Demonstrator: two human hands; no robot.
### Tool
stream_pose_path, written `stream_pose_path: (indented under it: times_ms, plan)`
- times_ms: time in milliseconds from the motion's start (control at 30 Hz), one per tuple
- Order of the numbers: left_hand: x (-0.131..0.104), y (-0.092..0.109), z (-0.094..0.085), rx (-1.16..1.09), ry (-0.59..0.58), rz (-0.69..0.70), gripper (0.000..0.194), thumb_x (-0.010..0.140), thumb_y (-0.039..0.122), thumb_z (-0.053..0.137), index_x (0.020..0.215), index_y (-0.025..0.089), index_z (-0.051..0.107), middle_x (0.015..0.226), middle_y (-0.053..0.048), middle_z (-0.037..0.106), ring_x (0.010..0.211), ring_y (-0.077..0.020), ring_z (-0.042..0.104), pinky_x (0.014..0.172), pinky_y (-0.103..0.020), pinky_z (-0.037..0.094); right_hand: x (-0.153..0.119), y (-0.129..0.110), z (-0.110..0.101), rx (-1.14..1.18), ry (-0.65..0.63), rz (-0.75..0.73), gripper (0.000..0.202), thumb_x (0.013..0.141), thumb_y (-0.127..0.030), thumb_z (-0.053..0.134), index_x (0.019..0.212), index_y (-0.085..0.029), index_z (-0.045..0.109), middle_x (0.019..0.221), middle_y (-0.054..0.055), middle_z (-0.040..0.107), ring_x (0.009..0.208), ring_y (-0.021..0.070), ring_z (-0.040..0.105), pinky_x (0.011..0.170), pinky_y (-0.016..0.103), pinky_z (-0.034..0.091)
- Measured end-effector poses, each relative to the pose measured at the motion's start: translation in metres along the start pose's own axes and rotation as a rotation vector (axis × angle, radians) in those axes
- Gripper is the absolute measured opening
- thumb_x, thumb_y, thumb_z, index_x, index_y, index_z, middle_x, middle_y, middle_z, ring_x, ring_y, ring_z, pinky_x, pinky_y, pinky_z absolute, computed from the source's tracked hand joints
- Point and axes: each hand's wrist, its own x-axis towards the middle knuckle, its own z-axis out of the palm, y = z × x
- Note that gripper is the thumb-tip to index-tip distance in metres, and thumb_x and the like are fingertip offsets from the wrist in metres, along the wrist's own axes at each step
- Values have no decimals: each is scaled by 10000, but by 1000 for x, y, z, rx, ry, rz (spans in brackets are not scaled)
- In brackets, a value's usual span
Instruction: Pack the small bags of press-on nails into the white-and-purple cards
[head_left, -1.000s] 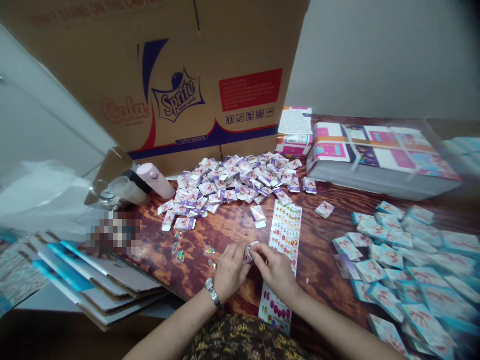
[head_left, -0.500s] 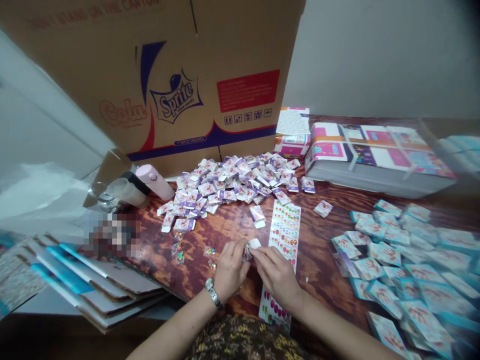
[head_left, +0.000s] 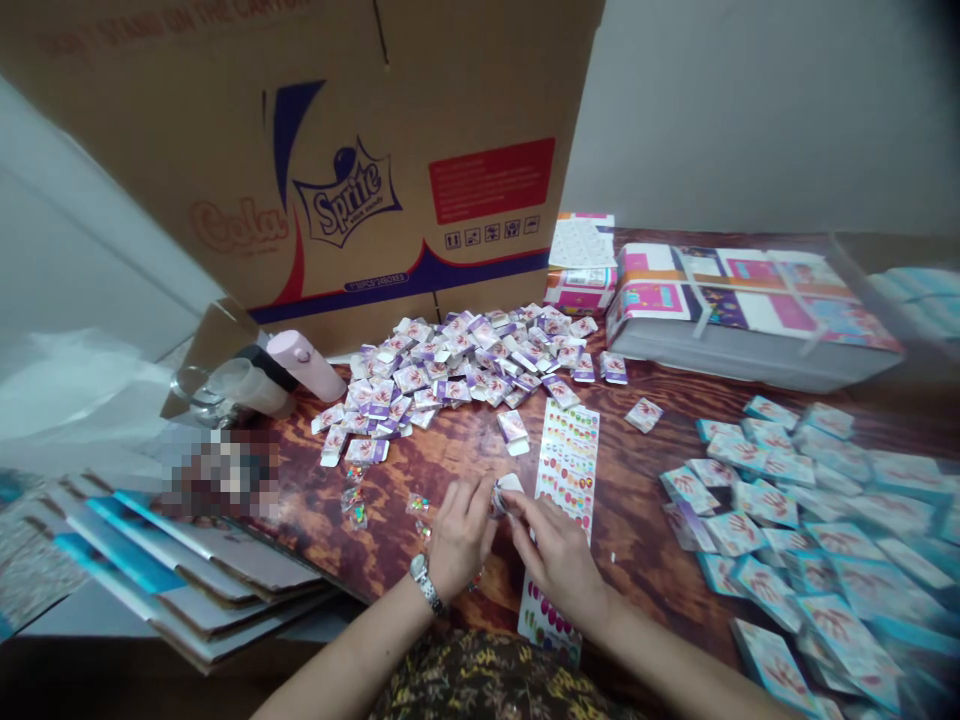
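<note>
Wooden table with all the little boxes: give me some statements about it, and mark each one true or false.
1. The left hand has a silver watch at its wrist. True.
2. The pink bottle lies to the right of the purple-and-white boxes. False: it is to their left.
3. The right hand is over part of the sticker sheet. True.
4. Each hand holds a separate box. False: both hands meet at one small box.
5. The blue-and-white boxes lie to the right of the sticker sheet. True.
</note>
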Motion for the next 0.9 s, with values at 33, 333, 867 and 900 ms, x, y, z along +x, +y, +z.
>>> stream_pose_path:
  times_ms: [33, 333, 867, 900]
  plan:
    - [0, 0, 0, 0, -1, 2, 535, 803, 93, 442, 1322, 163, 330, 1086, -123, 531, 973, -243, 484, 852, -393, 437, -2, 0, 2, -28, -2, -35, 309, 872, -149, 407, 1163, -199, 497, 960, 92, 636, 850, 214, 596, 749, 357, 499]
    - [2, 2, -9, -169, -34, -24, 520, 811, 132, 489, 1307, 206, 351, 1143, -97, 524, 1024, -224, 485, 877, -370, 435, 12, 11, -19, -25, -158, -172, 277, 880, -142, 401, 1123, -206, 518, 894, 76, 632, 821, 195, 557, 700, 322, 483]
    - [6, 12, -15, -405, -45, -26, 356, 803, 202, 583, 1131, 194, 445, 1046, -68, 573, 968, -184, 530, 847, -323, 448, 25, 8, -28, 163, -219, -73, 130, 866, -181, 466, 956, -218, 551, 915, 47, 565, 893, 183, 522, 783, 319, 442]
    - [6, 11, -15, -400, -43, -19, 364, 800, 185, 578, 1136, 194, 440, 1050, -69, 570, 970, -185, 528, 848, -325, 447, 24, 8, -26, 163, -194, -48, 145, 860, -182, 471, 984, -216, 537, 952, 55, 550, 925, 187, 517, 804, 323, 440]
